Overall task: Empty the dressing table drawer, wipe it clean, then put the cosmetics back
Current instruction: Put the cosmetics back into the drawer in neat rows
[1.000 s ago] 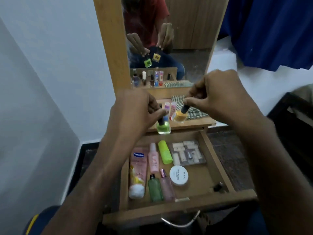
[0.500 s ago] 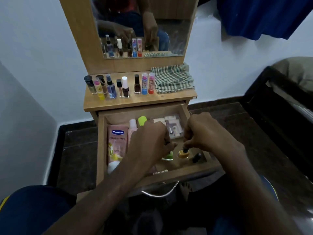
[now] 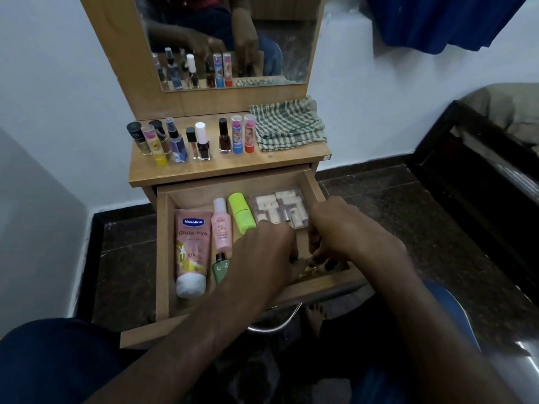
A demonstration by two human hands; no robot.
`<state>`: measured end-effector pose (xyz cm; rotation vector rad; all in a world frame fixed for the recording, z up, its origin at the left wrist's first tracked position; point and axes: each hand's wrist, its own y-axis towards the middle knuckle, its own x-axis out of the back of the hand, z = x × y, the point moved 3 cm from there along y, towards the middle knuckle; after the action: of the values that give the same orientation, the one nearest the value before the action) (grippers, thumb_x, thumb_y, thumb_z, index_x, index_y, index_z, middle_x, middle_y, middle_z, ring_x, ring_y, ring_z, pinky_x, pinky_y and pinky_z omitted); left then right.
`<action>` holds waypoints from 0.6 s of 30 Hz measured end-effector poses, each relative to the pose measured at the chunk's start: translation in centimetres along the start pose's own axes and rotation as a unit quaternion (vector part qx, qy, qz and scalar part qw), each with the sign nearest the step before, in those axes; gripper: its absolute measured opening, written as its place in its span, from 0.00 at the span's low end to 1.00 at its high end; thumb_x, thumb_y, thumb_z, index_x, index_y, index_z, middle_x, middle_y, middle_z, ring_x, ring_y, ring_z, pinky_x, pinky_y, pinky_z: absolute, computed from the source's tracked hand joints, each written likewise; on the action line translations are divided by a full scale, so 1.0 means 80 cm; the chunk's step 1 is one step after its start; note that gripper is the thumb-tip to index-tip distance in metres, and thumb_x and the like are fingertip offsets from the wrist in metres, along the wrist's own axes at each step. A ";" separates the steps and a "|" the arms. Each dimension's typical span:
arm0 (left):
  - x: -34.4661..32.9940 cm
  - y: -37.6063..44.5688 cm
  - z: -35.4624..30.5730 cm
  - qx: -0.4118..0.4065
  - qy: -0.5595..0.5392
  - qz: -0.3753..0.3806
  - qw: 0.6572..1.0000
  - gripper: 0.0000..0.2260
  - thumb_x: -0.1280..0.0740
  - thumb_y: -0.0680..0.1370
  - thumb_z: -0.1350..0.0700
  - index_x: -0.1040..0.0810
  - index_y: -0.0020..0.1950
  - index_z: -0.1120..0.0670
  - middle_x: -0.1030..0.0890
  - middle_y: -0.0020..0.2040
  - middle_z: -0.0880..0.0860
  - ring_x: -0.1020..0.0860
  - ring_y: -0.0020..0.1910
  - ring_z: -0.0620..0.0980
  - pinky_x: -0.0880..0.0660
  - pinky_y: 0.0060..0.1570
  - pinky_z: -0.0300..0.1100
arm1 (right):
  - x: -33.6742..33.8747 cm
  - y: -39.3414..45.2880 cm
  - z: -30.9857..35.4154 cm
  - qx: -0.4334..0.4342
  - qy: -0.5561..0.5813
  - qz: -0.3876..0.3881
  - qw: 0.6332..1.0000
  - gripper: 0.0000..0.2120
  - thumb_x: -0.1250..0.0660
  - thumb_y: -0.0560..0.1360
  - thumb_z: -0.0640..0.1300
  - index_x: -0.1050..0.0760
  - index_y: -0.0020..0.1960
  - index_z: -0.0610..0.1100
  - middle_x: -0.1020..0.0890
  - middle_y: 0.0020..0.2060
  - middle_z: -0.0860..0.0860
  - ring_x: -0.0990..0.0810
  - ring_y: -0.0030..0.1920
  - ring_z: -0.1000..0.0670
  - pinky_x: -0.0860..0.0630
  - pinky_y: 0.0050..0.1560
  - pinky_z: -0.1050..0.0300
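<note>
Open wooden drawer (image 3: 163, 258) of a low dressing table, seen from above. Both hands reach into its near right corner: the left hand (image 3: 262, 258) and the right hand (image 3: 341, 231) lie close together with fingers curled downward. A glint of yellow-green glass shows between the fingertips — probably small nail-polish bottles, though the hands hide them, so whether either hand grips anything cannot be told. Along the drawer's left side lies a pink Vaseline lotion tube (image 3: 191, 249), white cap toward the front edge; beside it a small pink bottle (image 3: 221, 227), a lime-green stick (image 3: 241, 212), and below them a green bottle (image 3: 220, 265). A clear case of pale tubes (image 3: 280, 208) occupies the far right corner. On the tabletop's right edge rests a folded green checked cloth (image 3: 287, 126); upright bottles (image 3: 201, 141) line its back — left to centre.
</note>
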<state>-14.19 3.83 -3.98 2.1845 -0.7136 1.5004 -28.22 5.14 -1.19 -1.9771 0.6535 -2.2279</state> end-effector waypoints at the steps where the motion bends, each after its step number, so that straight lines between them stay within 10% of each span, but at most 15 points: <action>1: -0.001 -0.001 0.002 -0.002 -0.009 0.000 1.000 0.11 0.25 0.76 0.42 0.15 0.48 0.49 0.15 0.47 0.49 0.17 0.47 0.49 0.17 0.47 0.48 | -0.002 0.001 -0.002 0.007 0.003 0.004 1.000 0.11 0.14 0.66 0.43 0.15 0.43 0.47 0.18 0.46 0.49 0.15 0.41 0.49 0.14 0.45 0.52; 18: -0.001 -0.006 0.018 -0.030 -0.050 -0.020 0.998 0.13 0.20 0.72 0.41 0.13 0.42 0.49 0.13 0.39 0.46 0.17 0.41 0.43 0.17 0.44 0.45 | 0.004 -0.004 0.007 0.076 -0.022 0.083 0.993 0.10 0.16 0.69 0.47 0.14 0.46 0.46 0.14 0.45 0.50 0.14 0.45 0.51 0.15 0.49 0.55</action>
<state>-12.87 3.40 -4.56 2.2277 -0.7335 1.3407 -27.69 5.22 -0.72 -1.8225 0.5987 -2.0657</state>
